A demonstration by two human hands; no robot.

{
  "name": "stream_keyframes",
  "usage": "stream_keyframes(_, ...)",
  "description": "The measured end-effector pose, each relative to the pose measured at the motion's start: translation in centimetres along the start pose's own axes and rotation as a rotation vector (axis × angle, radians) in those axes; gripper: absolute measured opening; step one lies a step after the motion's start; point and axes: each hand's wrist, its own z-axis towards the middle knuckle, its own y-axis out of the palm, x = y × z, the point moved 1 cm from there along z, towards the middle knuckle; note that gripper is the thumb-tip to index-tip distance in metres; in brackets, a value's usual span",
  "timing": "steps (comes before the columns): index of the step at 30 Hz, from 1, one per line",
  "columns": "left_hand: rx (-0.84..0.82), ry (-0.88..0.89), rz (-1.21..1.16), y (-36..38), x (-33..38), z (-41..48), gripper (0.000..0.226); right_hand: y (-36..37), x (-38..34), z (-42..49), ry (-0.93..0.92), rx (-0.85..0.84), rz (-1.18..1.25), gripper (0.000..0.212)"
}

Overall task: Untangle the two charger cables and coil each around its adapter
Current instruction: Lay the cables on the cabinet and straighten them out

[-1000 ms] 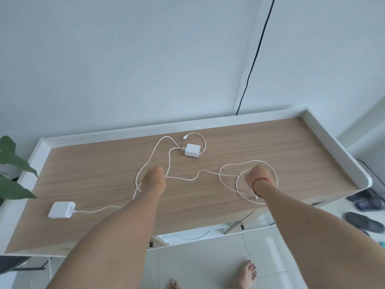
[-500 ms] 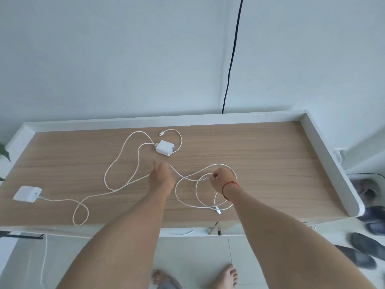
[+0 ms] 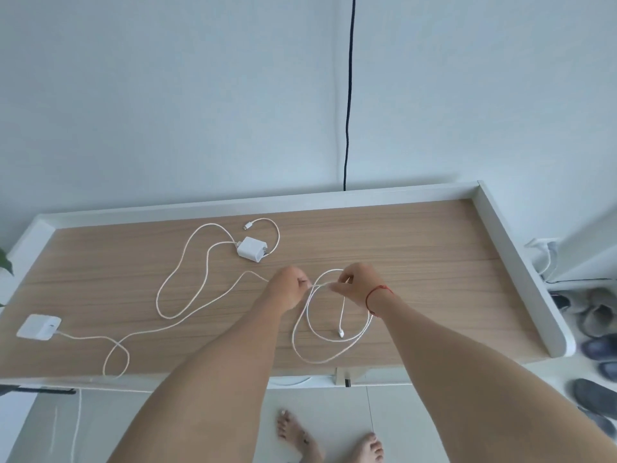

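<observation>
Two white chargers lie on the wooden table (image 3: 417, 248). A small adapter (image 3: 252, 249) sits at the back middle, its short cable (image 3: 182, 272) looping to the left. A flat square adapter (image 3: 39, 326) rests at the front left. Its long cable (image 3: 160, 329) runs right to my hands and ends in loose coils (image 3: 334, 342) near the front edge. My left hand (image 3: 288, 289) pinches this long cable. My right hand (image 3: 355, 285), with a red string at the wrist, holds the top of the coils; the plug end (image 3: 340, 332) hangs inside them.
White raised rims (image 3: 510, 272) border the table at the back and right. A black wire (image 3: 348, 95) runs down the wall behind. Shoes (image 3: 594, 315) lie on the floor to the right. A plant leaf (image 3: 5, 262) shows at the left edge. My bare feet (image 3: 297, 436) stand below.
My hands have come closer together at the table's middle, and the long cable's loops have gathered under my right hand. The view has shifted right, so the plant is nearly out of sight.
</observation>
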Motion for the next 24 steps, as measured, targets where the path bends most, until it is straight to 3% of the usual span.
stream_keyframes(3,0.048,-0.059,0.125,-1.2,-0.9,1.2,0.018,-3.4,2.1,-0.1,0.033,0.085,-0.078,0.019)
stream_keyframes(8,0.166,-0.161,0.242,-3.2,-2.4,2.4,0.018,-10.2,6.0,-0.7,0.191,0.370,-0.062,0.017)
stream_keyframes(11,0.081,-0.106,0.221,-1.8,0.1,2.2,0.031,-9.3,4.4,-0.5,0.123,0.267,-0.102,0.014)
stream_keyframes(14,0.012,0.045,0.093,-0.1,3.6,1.8,0.048,-6.6,2.4,-0.2,0.062,0.165,-0.099,0.025)
stream_keyframes(16,-0.055,0.116,0.018,0.7,5.6,1.8,0.046,-5.3,1.7,0.2,0.046,0.117,-0.069,0.031)
stream_keyframes(20,-0.196,0.082,-0.163,2.0,6.9,2.0,0.025,-4.3,0.5,0.4,0.018,0.083,-0.054,0.030)
stream_keyframes(24,-0.100,0.075,-0.145,2.1,6.2,3.0,0.023,-5.0,0.4,0.6,0.039,0.081,-0.066,0.021)
